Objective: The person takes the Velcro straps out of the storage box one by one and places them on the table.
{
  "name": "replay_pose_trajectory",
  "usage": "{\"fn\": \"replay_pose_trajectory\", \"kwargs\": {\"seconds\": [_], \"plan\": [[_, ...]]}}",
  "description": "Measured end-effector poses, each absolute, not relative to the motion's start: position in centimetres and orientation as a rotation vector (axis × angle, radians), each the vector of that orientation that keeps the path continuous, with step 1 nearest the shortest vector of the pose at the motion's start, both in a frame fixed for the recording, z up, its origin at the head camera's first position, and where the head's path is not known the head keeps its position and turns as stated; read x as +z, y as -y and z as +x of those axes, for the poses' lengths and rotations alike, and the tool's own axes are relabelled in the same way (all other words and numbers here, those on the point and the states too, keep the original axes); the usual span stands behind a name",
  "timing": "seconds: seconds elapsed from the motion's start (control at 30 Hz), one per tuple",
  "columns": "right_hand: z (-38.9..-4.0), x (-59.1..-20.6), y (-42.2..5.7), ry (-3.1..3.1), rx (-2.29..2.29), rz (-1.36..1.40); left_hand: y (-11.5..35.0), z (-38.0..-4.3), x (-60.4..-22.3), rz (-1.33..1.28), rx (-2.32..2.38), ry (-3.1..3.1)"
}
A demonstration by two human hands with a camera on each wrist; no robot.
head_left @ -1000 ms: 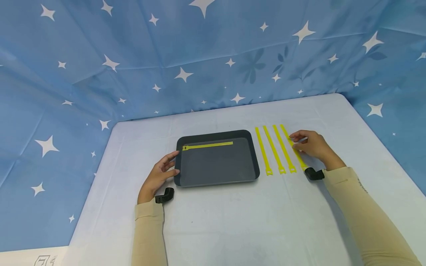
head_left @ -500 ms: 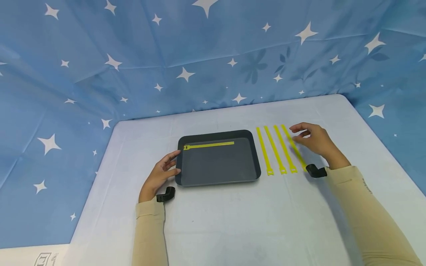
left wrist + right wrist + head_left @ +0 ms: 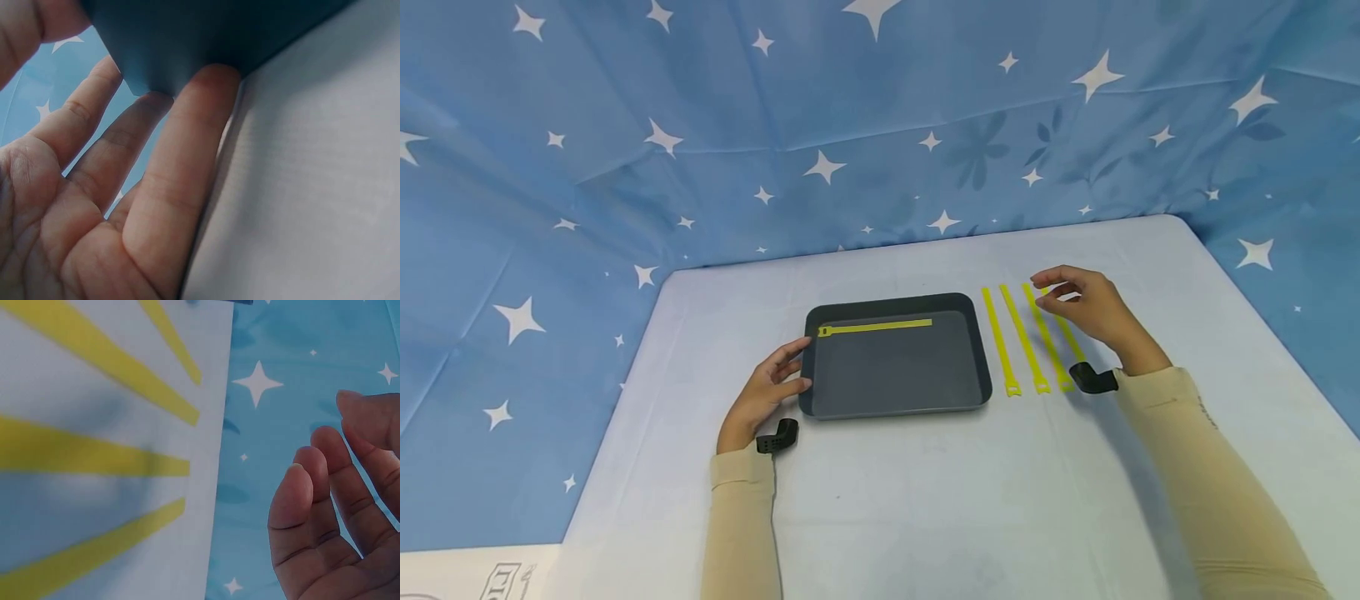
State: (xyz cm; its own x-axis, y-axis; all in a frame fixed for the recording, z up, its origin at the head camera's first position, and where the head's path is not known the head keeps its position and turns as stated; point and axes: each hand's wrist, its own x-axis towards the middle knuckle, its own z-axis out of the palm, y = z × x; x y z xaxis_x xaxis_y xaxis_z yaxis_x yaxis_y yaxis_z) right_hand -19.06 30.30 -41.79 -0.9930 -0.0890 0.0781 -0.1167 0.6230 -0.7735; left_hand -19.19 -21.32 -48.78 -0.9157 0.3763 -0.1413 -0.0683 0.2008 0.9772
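A dark grey rectangular tray (image 3: 895, 371) lies on the white-covered table. Inside it, along the far side, one yellow hook-and-loop cable tie (image 3: 876, 327) lies flat. My left hand (image 3: 760, 396) touches the tray's left side with fingers and thumb spread; the left wrist view shows the fingertips against the tray's dark wall (image 3: 181, 37). To the right of the tray, several more yellow cable ties (image 3: 1002, 346) lie in a row, slotted heads toward me. Over the far ends of the rightmost ones hovers my right hand (image 3: 1093, 308), fingers loosely bent, nothing between them.
A blue cloth (image 3: 737, 192) with white stars hangs behind the table and along its sides. The white tablecloth (image 3: 910, 500) spreads around the tray. Printed marks show on a pale surface (image 3: 445, 575) at the bottom left.
My right hand has lifted off the rightmost cable tie, moved away from me, then shifted left above the row. The left hand stays at the tray. The head view has shifted slightly.
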Motion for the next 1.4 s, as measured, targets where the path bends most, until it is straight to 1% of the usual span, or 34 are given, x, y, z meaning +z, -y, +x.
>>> {"fn": "replay_pose_trajectory", "kwargs": {"seconds": [0.73,1.4], "plan": [[-20.8,-40.5,-25.7,2.756,1.538,0.304,21.4,-19.4,-48.7,0.293,1.797,-2.098],[-21.8,-40.5,-23.5,2.750,1.621,0.360,21.4,-19.5,-48.6,0.277,1.785,-2.119]]}}
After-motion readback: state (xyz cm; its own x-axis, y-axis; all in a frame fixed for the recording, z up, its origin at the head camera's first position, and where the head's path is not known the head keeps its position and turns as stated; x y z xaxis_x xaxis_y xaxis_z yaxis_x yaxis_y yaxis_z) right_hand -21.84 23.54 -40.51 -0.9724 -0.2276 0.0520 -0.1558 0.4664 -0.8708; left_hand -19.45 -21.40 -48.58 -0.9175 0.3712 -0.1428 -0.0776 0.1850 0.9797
